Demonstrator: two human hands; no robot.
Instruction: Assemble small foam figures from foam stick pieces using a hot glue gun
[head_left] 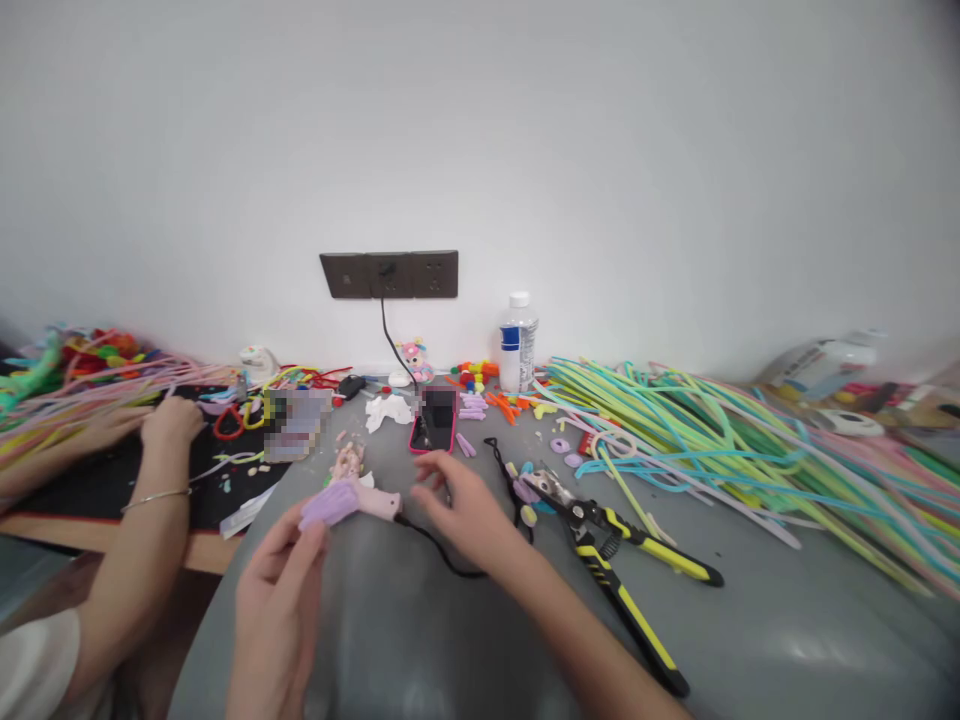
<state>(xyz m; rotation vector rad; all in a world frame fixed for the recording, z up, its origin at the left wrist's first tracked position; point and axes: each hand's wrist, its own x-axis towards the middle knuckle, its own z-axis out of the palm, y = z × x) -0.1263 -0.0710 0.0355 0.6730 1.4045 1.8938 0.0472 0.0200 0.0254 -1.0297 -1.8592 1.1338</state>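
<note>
My left hand (281, 590) pinches a flat purple piece of fuzzy pipe cleaner (330, 504) between thumb and fingers. Just behind that piece lies a pale pink glue gun (379, 502) with a black cord (442, 560); its front is partly hidden. My right hand (469, 510) hovers to the right of the glue gun, fingers apart and nothing visible in them. Beyond the right hand lie a pink-edged phone (433, 420) and short purple pipe cleaner pieces (471, 408). Black-and-yellow pliers (600, 540) rest with handles spread, right of my forearm.
Long coloured pipe cleaners (697, 440) cover the table's right side. A bottle (517, 345) stands by the wall, below and right of a socket panel (390, 274). On the left, another person's arms (157, 480) work over a black mat (217, 450) near red-handled scissors (229, 422).
</note>
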